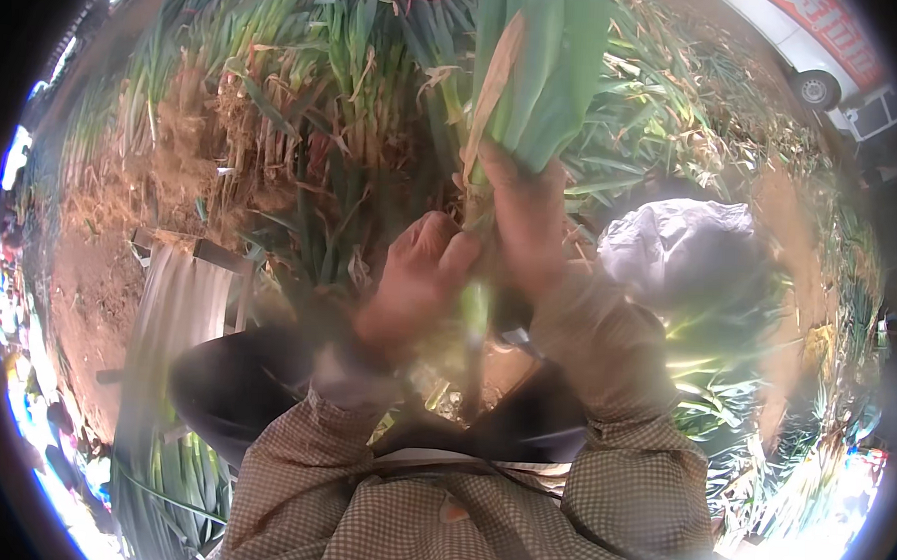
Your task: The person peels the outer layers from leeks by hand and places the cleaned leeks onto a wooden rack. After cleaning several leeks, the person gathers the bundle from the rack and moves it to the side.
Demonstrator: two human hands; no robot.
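Brown, dusty earthen ground [87, 304] carries a broad heap of long green leafy stalks with pale stems and tangled brown roots [266, 102] at the upper left. Loose green and straw-coloured leaves [667, 99] litter it at the upper right, and beyond them stands 1 white vehicle with red-orange markings [794, 40].

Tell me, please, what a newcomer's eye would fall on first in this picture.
Most likely the tall, broad green leaves at the top centre, gripped by the fingers of the right hand. Next, perhaps, the crumpled white cloth to the right of that hand, then the white vehicle with red markings in the upper right corner.
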